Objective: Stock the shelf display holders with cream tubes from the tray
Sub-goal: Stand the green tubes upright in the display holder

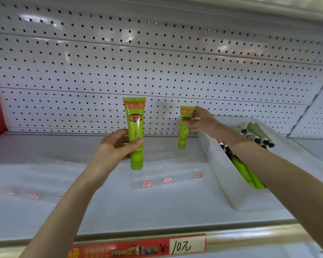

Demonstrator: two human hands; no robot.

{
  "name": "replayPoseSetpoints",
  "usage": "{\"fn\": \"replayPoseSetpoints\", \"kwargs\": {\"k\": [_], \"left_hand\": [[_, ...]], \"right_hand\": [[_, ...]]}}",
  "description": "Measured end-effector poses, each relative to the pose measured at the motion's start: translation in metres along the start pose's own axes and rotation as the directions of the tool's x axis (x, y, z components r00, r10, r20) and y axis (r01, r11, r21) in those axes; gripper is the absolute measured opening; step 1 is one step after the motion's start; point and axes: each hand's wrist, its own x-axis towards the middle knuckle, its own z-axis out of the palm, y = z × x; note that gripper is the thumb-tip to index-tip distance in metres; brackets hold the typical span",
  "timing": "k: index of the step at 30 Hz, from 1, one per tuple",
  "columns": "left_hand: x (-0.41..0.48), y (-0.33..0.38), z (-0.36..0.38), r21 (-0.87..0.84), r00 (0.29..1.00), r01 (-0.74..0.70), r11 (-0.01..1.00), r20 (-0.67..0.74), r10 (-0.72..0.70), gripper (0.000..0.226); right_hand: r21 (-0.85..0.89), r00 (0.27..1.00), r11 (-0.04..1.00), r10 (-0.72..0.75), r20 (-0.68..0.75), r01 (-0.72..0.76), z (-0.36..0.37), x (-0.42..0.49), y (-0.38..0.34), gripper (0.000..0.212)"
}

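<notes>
A red price tag (138, 248) sits on the shelf's front edge. The left hand (117, 146) grips a green cream tube (135, 135) upright, cap down, over the clear holder (166, 175). The right hand (201, 121) pinches a second tube (184, 135) by its top, beside the white tray (222, 174), where more tubes (250, 175) lie.

Loads of open white metal shelf (45, 149) left of the clear stepped acrylic holder (168, 170), but the white plastic tray (222, 174) blocks the right side.
</notes>
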Motion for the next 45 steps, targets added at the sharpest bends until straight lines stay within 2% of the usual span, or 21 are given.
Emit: {"fn": "replayPoseSetpoints", "kwargs": {"k": [4, 8, 12, 15, 20, 26, 32, 36, 45], "left_hand": [[0.001, -0.001, 0.001, -0.005, 1.000, -0.004, 1.000, 0.000, 0.004, 0.036], [0.003, 0.000, 0.001, -0.022, 1.000, -0.001, 1.000, 0.010, 0.001, 0.033], [0.005, 0.000, 0.002, -0.015, 1.000, 0.006, 1.000, 0.024, -0.006, 0.033], [0.006, -0.001, 0.001, -0.024, 1.000, 0.005, 1.000, 0.028, -0.004, 0.036], [0.007, -0.004, 0.000, -0.036, 1.000, 0.010, 0.999, 0.022, -0.009, 0.033], [0.006, -0.004, 0.001, -0.040, 0.999, 0.002, 0.999, 0.038, 0.000, 0.020], [0.003, -0.005, -0.003, -0.016, 0.999, 0.000, 1.000, 0.045, 0.001, 0.022], [0.001, -0.006, -0.008, -0.008, 0.999, -0.001, 1.000, 0.044, 0.001, 0.023], [-0.003, -0.006, -0.011, -0.022, 0.999, -0.006, 1.000, 0.048, 0.007, 0.020]], "right_hand": [[0.004, 0.999, 1.000, -0.015, 0.029, 0.015, -0.006, 0.002, 0.004, 0.028], [-0.120, 0.999, 0.993, -0.016, 0.052, 0.022, -0.008, 0.000, 0.011, 0.024], [-0.039, 0.992, 0.999, 0.014, 0.122, -0.009, -0.005, -0.003, 0.013, 0.023], [-0.064, 0.990, 0.998, 0.030, 0.138, -0.022, -0.001, -0.008, 0.010, 0.033], [0.067, 0.987, 0.998, 0.005, 0.161, -0.016, 0.011, -0.022, 0.013, 0.036], [0.033, 0.991, 0.998, -0.060, 0.121, 0.057, 0.018, -0.034, 0.014, 0.021], [0.018, 0.994, 0.995, -0.100, 0.046, 0.099, 0.022, -0.038, 0.012, 0.028], [-0.077, 0.993, 0.990, -0.121, -0.001, 0.121, 0.022, -0.038, 0.012, 0.028], [0.082, 0.996, 0.994, -0.073, 0.061, 0.067, 0.018, -0.043, 0.010, 0.024]]}}
